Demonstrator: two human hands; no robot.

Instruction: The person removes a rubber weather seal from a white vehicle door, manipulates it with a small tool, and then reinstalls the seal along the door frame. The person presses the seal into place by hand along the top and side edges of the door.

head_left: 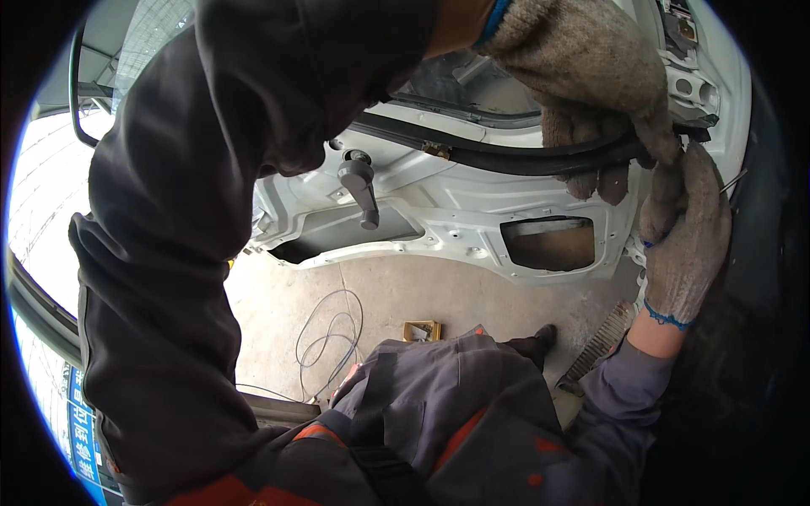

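A long black trim strip (523,160) curves along the window edge of a bare white vehicle door (472,215). My left hand (591,93), in a grey knit glove, is wrapped around the strip close to its right end. Its fingers show below the strip and its thumb points down toward my other hand. Just under the strip's end is my gloved right hand (688,223), closed with the fingertips up against that end. A thin metal rod (735,180) sticks out beside its fingers; the rest of the rod is hidden by the glove.
A grey window crank (360,190) juts from the door panel, left of an open cutout (548,243). On the concrete floor lie a looped cable (329,337) and a small yellow box (421,331). The door's white edge (736,93) rises at right.
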